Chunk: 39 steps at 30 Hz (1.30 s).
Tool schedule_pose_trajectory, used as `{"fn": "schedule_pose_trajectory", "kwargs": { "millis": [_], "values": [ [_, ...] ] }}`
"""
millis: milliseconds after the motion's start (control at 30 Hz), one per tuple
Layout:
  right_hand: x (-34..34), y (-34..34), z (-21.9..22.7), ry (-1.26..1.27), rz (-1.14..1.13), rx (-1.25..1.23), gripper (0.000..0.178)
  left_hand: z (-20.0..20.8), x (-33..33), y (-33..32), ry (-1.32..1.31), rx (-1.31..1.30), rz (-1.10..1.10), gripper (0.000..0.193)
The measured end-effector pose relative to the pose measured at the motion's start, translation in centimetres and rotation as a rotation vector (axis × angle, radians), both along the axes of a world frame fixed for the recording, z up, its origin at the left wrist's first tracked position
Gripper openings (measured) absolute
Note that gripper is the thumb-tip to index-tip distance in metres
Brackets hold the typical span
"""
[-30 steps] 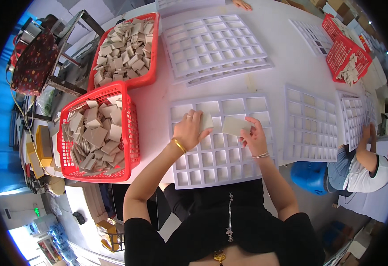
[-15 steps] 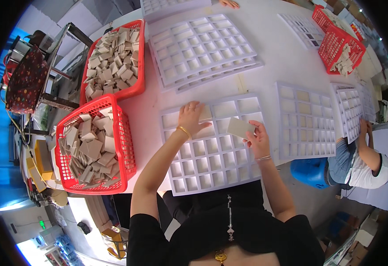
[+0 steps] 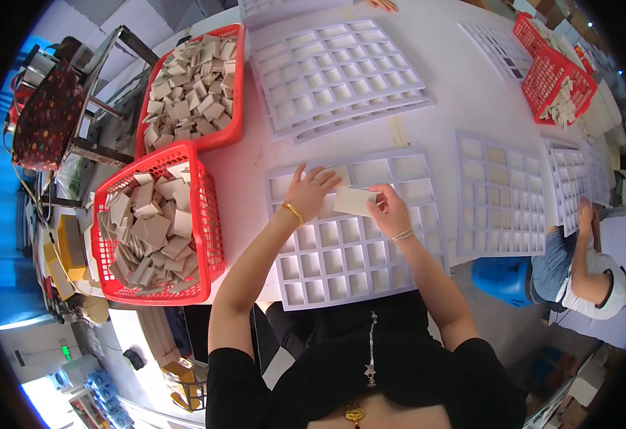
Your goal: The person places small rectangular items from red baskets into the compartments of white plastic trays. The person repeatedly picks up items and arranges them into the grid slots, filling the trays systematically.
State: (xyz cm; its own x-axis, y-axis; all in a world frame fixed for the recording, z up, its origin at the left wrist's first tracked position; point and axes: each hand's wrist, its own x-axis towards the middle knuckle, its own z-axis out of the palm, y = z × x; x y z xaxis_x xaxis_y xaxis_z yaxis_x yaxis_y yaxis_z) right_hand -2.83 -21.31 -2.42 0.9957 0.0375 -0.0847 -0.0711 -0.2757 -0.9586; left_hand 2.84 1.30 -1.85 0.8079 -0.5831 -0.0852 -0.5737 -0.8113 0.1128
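A white compartment tray (image 3: 356, 282) lies on the table right in front of me. My right hand (image 3: 390, 213) pinches a flat beige tile (image 3: 353, 201) by its right end, holding it above the tray's upper middle. Just left of it, my left hand (image 3: 311, 193) rests over the upper left compartments with its fingers spread and nothing gripped. Beyond its fingertips, a second beige tile (image 3: 343, 174) sits in a back-row compartment, partly hidden. The compartments under both hands are covered from view.
Two red baskets (image 3: 204, 236) heaped with beige tiles stand at the left. Stacked white trays (image 3: 341, 75) lie behind, and another tray (image 3: 500, 193) lies to the right. Farther right, a person (image 3: 592, 272) sits by more trays, and red baskets (image 3: 560, 86) stand beyond.
My right hand has moved left with its tile, close to my left hand. The left hand's fingers have spread and come off the tile in the back row.
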Motion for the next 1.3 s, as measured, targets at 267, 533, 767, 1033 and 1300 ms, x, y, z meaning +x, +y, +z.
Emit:
{"fn": "schedule_pose_trajectory", "kwargs": {
  "millis": [267,533,767,1033,1300],
  "values": [
    [1.2,1.9,-0.3,-0.019,0.087,-0.155,0.025,0.2,2.2,0.0,0.039,0.024,-0.186,0.051],
    [2.7,3.8,-2.4,-0.184,0.13,-0.365,0.024,0.9,2.8,-0.4,0.153,0.091,-0.165,0.051],
    [1.5,5.3,-1.2,-0.386,0.283,-0.819,0.018,2.4,3.6,-1.3,0.244,0.144,-0.162,0.046],
    [0.3,5.3,-0.4,-0.524,0.367,-0.932,0.022,6.6,10.0,4.8,-0.354,-0.305,0.078,0.021],
    [0.3,5.7,0.5,-0.502,0.393,-0.89,0.022,4.6,20.2,23.0,-0.239,-0.136,0.931,0.069]
  ]
}}
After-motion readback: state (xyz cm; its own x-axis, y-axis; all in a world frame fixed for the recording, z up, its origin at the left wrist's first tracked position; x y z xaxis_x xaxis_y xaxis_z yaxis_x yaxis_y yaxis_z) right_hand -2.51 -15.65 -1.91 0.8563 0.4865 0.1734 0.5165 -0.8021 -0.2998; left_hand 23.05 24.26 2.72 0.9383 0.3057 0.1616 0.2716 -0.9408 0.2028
